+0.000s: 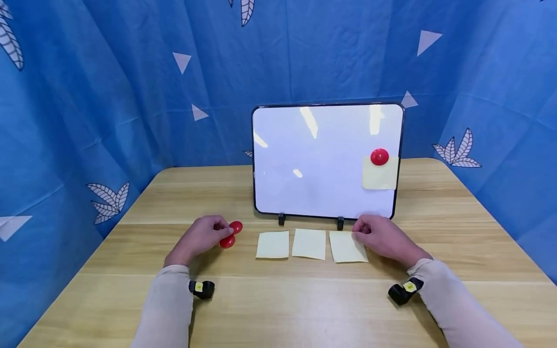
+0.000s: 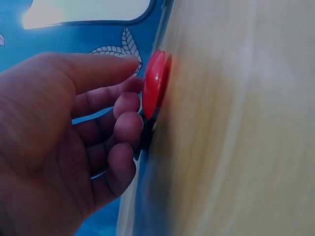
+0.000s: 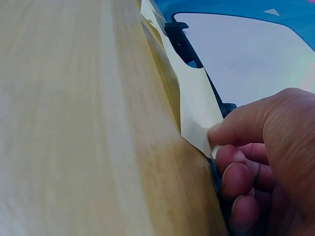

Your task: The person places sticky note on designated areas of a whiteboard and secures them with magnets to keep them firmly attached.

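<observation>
In the head view my right hand (image 1: 383,237) pinches the right edge of a pale yellow sticky note (image 1: 347,247) between thumb and fingers. The right wrist view shows that note's edge (image 3: 197,108) lifted off the tabletop. Two round red magnets (image 1: 227,241) lie side by side on the table, with my left hand (image 1: 204,238) right at them. Up close in the left wrist view, its thumb and loosely bent fingers stand apart, fingertips at the domed side of a magnet (image 2: 155,83). Two more sticky notes (image 1: 309,244) lie in a row left of the pinched one.
Behind the notes a black-framed whiteboard (image 1: 313,164) stands on small black feet (image 1: 281,219). Another red magnet (image 1: 379,157) sits over the top of a sticky note (image 1: 379,179) on its right side. A blue patterned curtain (image 1: 130,72) surrounds the wooden table (image 1: 283,299).
</observation>
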`<action>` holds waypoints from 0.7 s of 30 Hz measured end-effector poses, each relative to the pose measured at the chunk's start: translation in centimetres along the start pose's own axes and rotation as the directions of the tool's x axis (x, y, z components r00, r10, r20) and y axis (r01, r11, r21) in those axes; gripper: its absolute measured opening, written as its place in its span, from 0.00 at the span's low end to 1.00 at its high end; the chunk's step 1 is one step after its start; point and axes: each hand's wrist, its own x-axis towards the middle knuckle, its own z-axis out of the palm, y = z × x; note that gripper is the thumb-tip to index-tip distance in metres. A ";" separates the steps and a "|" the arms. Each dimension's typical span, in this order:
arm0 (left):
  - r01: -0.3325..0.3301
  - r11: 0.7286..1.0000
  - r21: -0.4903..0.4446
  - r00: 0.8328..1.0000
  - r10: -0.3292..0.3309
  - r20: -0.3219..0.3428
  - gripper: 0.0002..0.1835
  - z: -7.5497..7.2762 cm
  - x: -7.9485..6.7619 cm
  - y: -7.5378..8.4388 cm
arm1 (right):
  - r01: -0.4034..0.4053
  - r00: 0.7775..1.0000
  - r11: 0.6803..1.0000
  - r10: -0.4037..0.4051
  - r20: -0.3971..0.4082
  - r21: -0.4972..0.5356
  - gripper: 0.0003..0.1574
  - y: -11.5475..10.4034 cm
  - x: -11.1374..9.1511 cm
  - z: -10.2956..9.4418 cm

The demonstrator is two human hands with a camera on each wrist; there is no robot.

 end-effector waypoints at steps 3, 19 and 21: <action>0.015 1.000 -0.001 1.000 -0.015 0.013 0.07 0.0 0.0 0.0 | -0.007 1.000 1.000 0.007 0.001 -0.003 0.02 -0.1 0.0 0.0; 0.026 1.000 -0.013 0.998 -0.025 0.061 0.08 0.1 -0.1 0.1 | -0.093 0.993 0.996 0.092 0.078 0.013 0.15 -0.4 -0.1 -0.6; 0.022 1.000 -0.008 0.997 -0.022 0.068 0.08 0.1 -0.1 0.1 | -0.088 0.993 0.996 0.087 0.074 0.008 0.13 -0.5 -0.1 -0.6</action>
